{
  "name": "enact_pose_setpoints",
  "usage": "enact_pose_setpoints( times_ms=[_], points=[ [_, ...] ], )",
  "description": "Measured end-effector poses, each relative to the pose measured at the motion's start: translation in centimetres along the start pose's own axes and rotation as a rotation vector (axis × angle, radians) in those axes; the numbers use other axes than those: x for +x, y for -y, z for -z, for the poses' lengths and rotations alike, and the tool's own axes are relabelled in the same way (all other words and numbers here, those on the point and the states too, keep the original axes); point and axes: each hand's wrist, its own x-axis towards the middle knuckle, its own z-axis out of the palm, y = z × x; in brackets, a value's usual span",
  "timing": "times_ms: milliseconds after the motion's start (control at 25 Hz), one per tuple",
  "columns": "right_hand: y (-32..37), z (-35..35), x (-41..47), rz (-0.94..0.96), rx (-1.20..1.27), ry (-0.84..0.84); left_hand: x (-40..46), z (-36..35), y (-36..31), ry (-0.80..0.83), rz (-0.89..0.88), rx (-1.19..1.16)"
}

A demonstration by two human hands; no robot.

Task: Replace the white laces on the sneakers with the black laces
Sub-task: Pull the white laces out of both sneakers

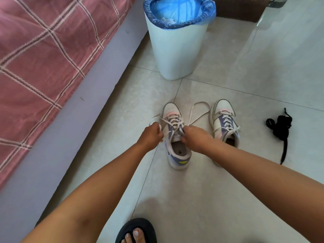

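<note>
Two white sneakers with purple and pink panels stand on the tiled floor, toes pointing away from me. The left sneaker (172, 109) has its white lace (199, 106) loosened, with a long loop lying on the floor between the shoes. My left hand (151, 133) grips one end of that lace at the shoe's left side. My right hand (194, 135) pinches the lace at the top eyelets by the tongue. The right sneaker (222, 116) is still laced in white and untouched. A bundle of black laces (278, 127) lies on the floor to the right.
A white bin (177, 48) with a blue liner stands just beyond the shoes. A bed with a pink checked cover (43, 55) and a grey frame runs along the left. My foot in a dark slipper (136, 232) is at the bottom edge.
</note>
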Motion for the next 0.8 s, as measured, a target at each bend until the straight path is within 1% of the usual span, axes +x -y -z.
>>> enact_pose_setpoints(
  times_ms=[80,120,200,280,400,480,560,600,640,720,800],
  points=[
    [-0.9,0.2,-0.1,-0.047,-0.115,-0.072,0.2,0.9,1.4,-0.042,-0.050,0.379],
    [-1.5,0.2,-0.2,-0.068,-0.145,-0.075,0.3,1.7,2.3,-0.058,-0.021,0.513],
    [-2.7,0.4,-0.6,-0.102,-0.145,-0.061,0.3,2.9,4.4,-0.051,0.068,0.634],
    [-3.6,0.4,-1.1,-0.108,-0.095,-0.036,-0.1,3.0,4.9,-0.011,0.103,0.630],
    [-3.9,-0.1,-1.7,-0.076,0.017,0.031,-0.8,1.4,1.8,0.044,0.024,0.501],
    [-3.6,-0.5,-2.1,-0.067,0.099,0.060,-1.1,-0.2,-1.0,0.062,-0.013,0.297],
    [-3.3,-0.8,-2.3,-0.080,0.111,0.018,-1.8,-2.0,-3.5,0.144,-0.021,0.092],
    [-3.1,-1.0,-2.2,-0.089,0.098,-0.015,-2.2,-2.7,-4.5,0.190,-0.036,0.089],
    [-2.9,-1.2,-2.1,-0.095,0.077,-0.045,-2.4,-3.3,-5.2,0.202,-0.054,0.144],
    [-2.3,-1.6,-1.8,-0.106,0.050,-0.084,-2.3,-3.9,-5.8,0.105,-0.082,0.306],
    [-2.1,-2.0,-1.6,-0.112,0.104,-0.105,-1.9,-3.8,-5.8,0.005,-0.099,0.343]
  ],
)
